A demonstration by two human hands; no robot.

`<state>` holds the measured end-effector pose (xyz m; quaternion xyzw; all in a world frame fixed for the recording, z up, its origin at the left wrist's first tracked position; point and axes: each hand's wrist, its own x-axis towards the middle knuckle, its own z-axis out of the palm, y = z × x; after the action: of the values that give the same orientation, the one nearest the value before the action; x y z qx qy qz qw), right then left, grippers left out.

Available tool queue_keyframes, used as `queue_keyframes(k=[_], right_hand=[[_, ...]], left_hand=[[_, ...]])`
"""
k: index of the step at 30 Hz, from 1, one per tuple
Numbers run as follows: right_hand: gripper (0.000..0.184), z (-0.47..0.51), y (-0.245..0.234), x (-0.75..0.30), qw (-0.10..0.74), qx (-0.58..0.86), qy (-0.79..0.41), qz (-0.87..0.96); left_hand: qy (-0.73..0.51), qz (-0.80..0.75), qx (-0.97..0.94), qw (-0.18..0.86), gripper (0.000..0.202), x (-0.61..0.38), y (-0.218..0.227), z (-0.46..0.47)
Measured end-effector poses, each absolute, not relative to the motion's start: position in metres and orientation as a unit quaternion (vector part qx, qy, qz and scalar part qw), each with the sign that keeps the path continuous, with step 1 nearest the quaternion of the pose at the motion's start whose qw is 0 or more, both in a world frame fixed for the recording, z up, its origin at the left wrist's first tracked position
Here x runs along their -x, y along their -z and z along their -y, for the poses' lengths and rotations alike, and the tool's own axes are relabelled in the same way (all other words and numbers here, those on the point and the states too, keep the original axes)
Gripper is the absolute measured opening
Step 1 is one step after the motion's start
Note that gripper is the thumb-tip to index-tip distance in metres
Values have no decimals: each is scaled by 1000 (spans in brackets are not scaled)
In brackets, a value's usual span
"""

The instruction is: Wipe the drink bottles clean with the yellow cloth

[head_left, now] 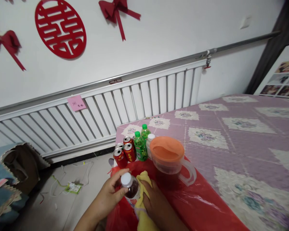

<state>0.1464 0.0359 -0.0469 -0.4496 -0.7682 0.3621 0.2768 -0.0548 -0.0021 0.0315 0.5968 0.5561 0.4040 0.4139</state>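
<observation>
My left hand (113, 191) is wrapped round a clear bottle (132, 187) with a white cap and dark contents, gripping it near the top. Against the bottle's right side, my right hand (153, 195) presses a yellow cloth (142, 211), with fingers closed on it. The bottle leans a little over a red plastic sheet (190, 202). Just beyond my hands stand several red drink cans (129, 152), two green bottles (141, 147) and a white-capped bottle (149, 142). A clear pitcher (168, 165) with an orange lid is to the right.
A bed or table with a purple patterned cover (207, 154) spreads to the right. Behind it runs a white radiator (135, 99) bearing a pink note (76, 103). On the floor at left lie cables and a green-white power strip (74, 188), near a blue-covered piece of furniture (4, 192).
</observation>
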Motion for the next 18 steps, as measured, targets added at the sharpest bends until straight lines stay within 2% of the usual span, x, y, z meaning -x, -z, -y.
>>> queue_keyframes(k=[3,6,13,15,18], right_hand=[[54,-37,50,-146,282,444,-372,765],[53,-36,55,-145,323,423,-358,767],[48,-24,68,-141,413,369,-299,777],[51,-25,66,-138,398,386,-305,774],[57,-28,57,-136,313,429,-351,771]], left_hand=[[-445,-579,-569,379,51,51,-27,1],[-469,-604,-551,334,42,43,-24,0],[-452,-658,-551,245,32,32,-22,1],[-439,-667,-563,211,29,31,-20,0],[-428,-667,-586,172,31,35,-17,-3]])
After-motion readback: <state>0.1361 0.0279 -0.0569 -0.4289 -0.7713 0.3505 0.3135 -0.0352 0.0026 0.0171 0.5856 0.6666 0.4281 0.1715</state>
